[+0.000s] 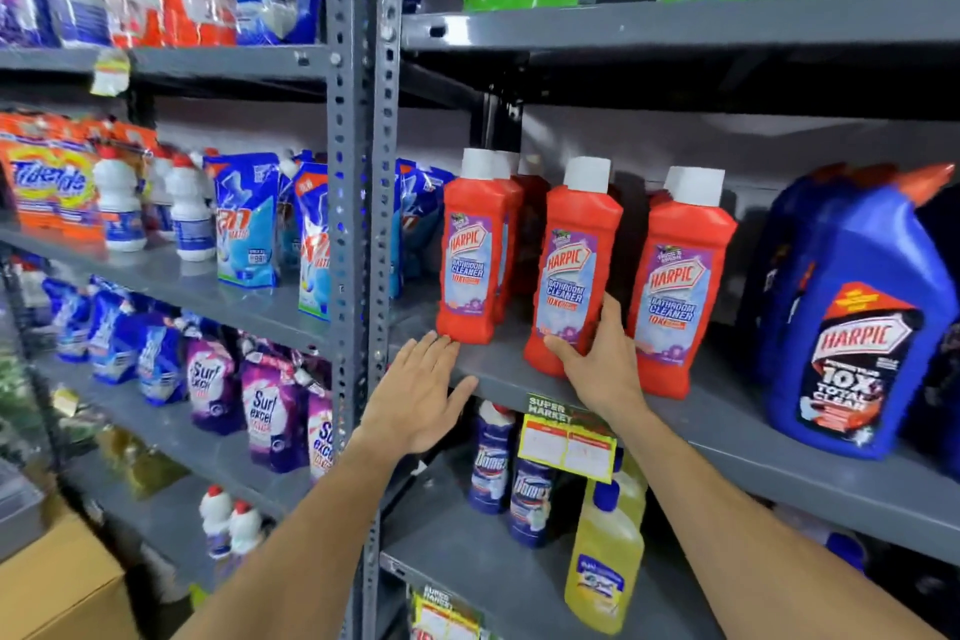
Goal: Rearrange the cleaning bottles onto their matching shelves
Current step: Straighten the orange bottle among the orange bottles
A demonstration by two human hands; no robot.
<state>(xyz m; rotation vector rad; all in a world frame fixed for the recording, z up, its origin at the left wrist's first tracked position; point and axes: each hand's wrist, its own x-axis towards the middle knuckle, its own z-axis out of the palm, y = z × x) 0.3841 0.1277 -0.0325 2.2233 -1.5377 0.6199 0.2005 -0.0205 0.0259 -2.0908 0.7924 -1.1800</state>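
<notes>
Red Harpic bathroom cleaner bottles with white caps stand on the grey middle shelf [498,387]. My right hand [602,359] grips the lower part of the middle red bottle [571,255], thumb across its label. To its left stands another red bottle [475,250], with more behind it. A third red bottle [680,286] is on the right. My left hand [421,390] is flat and open at the shelf edge, fingertips touching the base of the left bottle. A large blue Harpic bottle [852,322] stands at the far right.
Below are Domex bottles [491,457] and a yellow bottle [605,556], with a price tag [569,442] hanging on the shelf edge. A grey upright post [358,224] divides the racks. The left rack holds detergent pouches and small white bottles. A cardboard box [57,582] sits at the lower left.
</notes>
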